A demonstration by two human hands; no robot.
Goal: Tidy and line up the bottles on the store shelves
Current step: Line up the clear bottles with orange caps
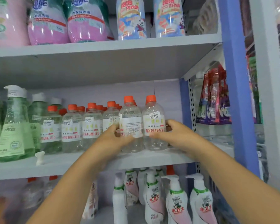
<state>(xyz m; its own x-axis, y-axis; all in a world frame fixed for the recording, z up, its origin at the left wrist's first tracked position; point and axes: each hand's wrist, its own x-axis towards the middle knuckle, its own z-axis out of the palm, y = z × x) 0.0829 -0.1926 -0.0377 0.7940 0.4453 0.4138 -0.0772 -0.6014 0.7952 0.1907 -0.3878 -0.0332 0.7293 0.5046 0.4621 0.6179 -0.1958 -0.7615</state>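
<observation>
A row of clear bottles with orange caps [71, 125] stands on the middle shelf [58, 165]. Two of them sit forward at the right end. My left hand [115, 136] grips the left one [131, 115], whose back label faces me. My right hand [174, 133] grips the right one [154, 113], with the thumb across its lower front and the fingers round its right side. Both bottles stand upright on the shelf, side by side and almost touching.
Green pump bottles [14, 123] fill the shelf's left end, with a small white cap [39, 157] lying near the front edge. Pink and blue detergent bottles stand on the top shelf [103, 46]. White pump bottles [176, 199] stand below. A blue upright post [238, 94] bounds the right.
</observation>
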